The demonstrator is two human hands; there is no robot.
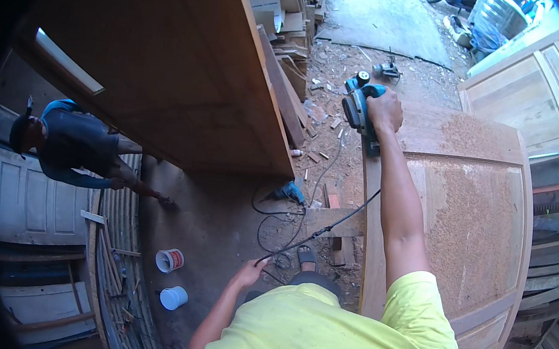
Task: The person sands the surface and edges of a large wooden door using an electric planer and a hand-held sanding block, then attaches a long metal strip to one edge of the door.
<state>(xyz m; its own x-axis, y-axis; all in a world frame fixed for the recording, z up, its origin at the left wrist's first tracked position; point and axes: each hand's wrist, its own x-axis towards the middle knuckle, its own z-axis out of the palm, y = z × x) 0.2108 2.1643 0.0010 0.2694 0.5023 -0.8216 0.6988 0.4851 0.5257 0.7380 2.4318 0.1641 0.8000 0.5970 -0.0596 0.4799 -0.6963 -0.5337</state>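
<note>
My right hand (386, 111) is wrapped round the handle of a teal and black electric planer (355, 109). The planer rests at the far end of the left edge of a paneled wooden door (420, 181) that lies flat at my right. Pale shavings (472, 200) cover much of the door's face. Low at my left, my left hand (250, 274) is closed on a black power cord (321, 231), which runs up toward the door's edge. My right arm stretches forward above the door.
A large brown wooden panel (169, 63) stands at the left. Beyond it, a person (81, 142) is standing. A teal power drill (288, 192), another power tool (387, 70) and wood scraps lie on the floor. Two white buckets (173, 297) are at lower left, stacked boards (557, 262) at right.
</note>
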